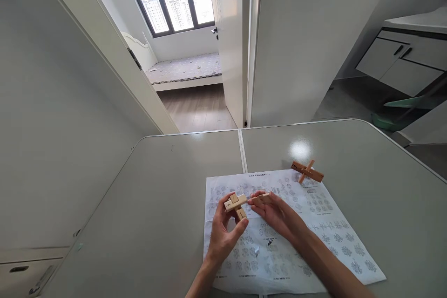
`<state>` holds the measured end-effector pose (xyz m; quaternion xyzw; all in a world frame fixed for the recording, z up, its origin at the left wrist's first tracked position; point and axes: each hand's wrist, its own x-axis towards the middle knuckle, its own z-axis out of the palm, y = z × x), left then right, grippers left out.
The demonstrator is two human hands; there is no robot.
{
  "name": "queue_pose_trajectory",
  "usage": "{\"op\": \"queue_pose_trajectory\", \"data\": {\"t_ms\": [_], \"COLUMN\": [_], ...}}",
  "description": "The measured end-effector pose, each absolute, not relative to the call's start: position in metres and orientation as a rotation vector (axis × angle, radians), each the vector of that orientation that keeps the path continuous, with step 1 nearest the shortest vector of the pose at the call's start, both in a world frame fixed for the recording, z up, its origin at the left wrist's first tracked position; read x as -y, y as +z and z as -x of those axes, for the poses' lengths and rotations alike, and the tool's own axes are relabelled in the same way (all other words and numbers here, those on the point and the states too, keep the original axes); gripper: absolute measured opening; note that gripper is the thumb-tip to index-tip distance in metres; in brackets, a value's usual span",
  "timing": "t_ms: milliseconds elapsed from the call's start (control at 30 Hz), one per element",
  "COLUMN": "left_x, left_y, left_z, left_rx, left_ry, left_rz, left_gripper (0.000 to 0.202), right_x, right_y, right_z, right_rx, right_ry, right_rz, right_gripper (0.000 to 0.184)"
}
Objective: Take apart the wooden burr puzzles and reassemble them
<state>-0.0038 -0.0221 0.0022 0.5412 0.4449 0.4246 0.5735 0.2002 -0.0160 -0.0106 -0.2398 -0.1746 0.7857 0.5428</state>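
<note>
My left hand (223,233) grips several light wooden puzzle pieces (235,202) fitted crosswise into one another, with dark marks on their faces. Just to its right, my right hand (275,214) holds a single light wooden puzzle piece (262,199), tilted, near the joined ones. Both hands are above a large printed instruction sheet (286,265) covered with small line drawings. At the sheet's upper right corner lies a crossed pair of darker brown wooden pieces (307,171), apart from both hands.
The sheet lies on a grey-green table (167,205) with a seam down its middle. Beyond the far edge, an open door (230,46) shows a bed (188,67) under a window. White cabinets (394,58) stand at the right.
</note>
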Motion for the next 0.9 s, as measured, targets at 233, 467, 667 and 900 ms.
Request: {"op": "queue_pose_trajectory", "data": {"t_ms": [233, 467, 667, 900], "left_x": [0.023, 0.024, 0.025, 0.022], "left_y": [0.004, 0.007, 0.006, 0.001], "left_z": [0.003, 0.001, 0.001, 0.002], "left_rx": [-1.041, -1.099, -1.112, -1.117], "left_ry": [0.957, 1.032, 1.024, 1.118], "left_rz": [-1.308, -1.306, -1.311, -1.220], "left_gripper": [0.064, 0.064, 0.066, 0.065], "right_x": [0.016, 0.026, 0.023, 0.021], "right_y": [-0.009, 0.005, 0.001, 0.007], "right_z": [-0.196, -0.205, -0.204, -0.203], "right_rx": [0.524, 0.776, 1.018, 0.935], "right_ry": [1.984, 2.060, 2.062, 2.014], "right_rz": [0.764, 0.748, 0.810, 0.818], "right_gripper": [0.054, 0.061, 0.053, 0.042]}}
